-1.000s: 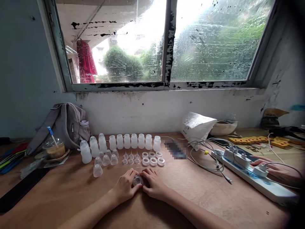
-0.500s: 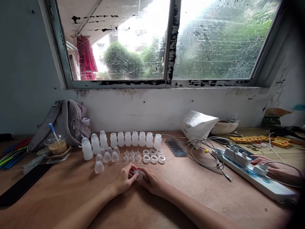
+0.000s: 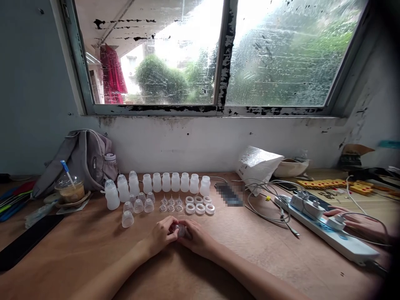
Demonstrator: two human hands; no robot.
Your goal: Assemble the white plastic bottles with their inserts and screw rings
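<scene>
My left hand (image 3: 164, 236) and my right hand (image 3: 195, 238) meet close to the row of parts, fingers closed round a small translucent baby bottle part (image 3: 180, 230). Much of it is hidden by my fingers, so its exact kind is unclear. Just beyond are several clear nipples (image 3: 171, 203), standing tip up. To their right sit several white collar rings (image 3: 200, 206). Domed clear caps (image 3: 139, 205) stand left of the nipples. Behind these is a row of frosted baby bottles (image 3: 175, 182) without tops; at its left end, several bottles (image 3: 111, 195) wear caps.
A drink cup with a straw (image 3: 71, 189), a backpack (image 3: 84, 160) and a black slab (image 3: 29, 241) are at left. On the right lie tangled cables (image 3: 270, 208), a power strip (image 3: 328, 229) and a white bag (image 3: 259, 166). Another person's hand (image 3: 356, 223) rests beyond the strip.
The view has shifted slightly, so the table items sit a little further left. Both hands stay together, their fingers moving slightly round the bottle part, which looks turned.
</scene>
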